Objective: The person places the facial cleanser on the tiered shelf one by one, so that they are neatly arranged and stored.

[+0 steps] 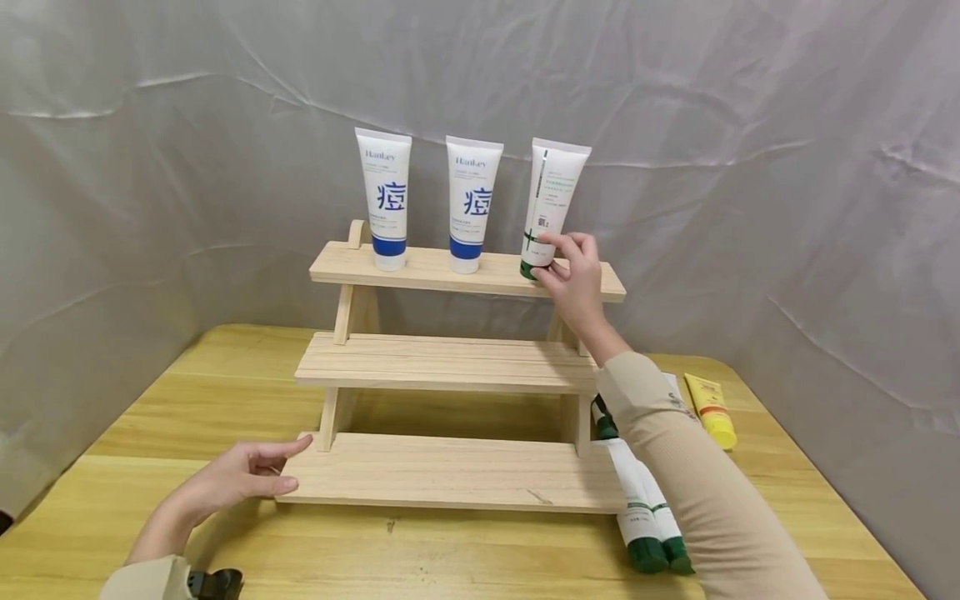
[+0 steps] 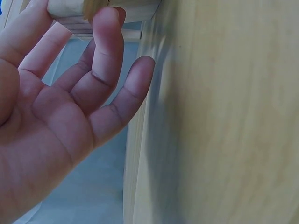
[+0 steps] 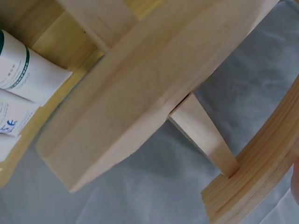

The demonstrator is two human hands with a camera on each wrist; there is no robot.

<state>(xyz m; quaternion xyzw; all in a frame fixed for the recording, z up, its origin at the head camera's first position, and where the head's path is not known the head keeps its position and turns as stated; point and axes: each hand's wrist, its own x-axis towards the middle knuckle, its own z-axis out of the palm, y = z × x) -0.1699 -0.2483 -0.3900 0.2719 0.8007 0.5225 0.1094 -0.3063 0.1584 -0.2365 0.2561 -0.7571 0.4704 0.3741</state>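
A three-tier wooden display rack stands on the table. On its top shelf, at the right end, my right hand pinches a white squeeze tube with a green cap near its lower end. The tube is upright, cap down. Left of it on that shelf stand two white-and-blue tubes, one in the middle and one toward the left end. My left hand grips the left end of the bottom shelf between thumb and fingers; the left wrist view shows fingertips against the wood.
White tubes with green caps lie on the table at the rack's right, partly behind my right sleeve. Farther right lies a yellow tube. A grey cloth hangs behind and beside the wooden table.
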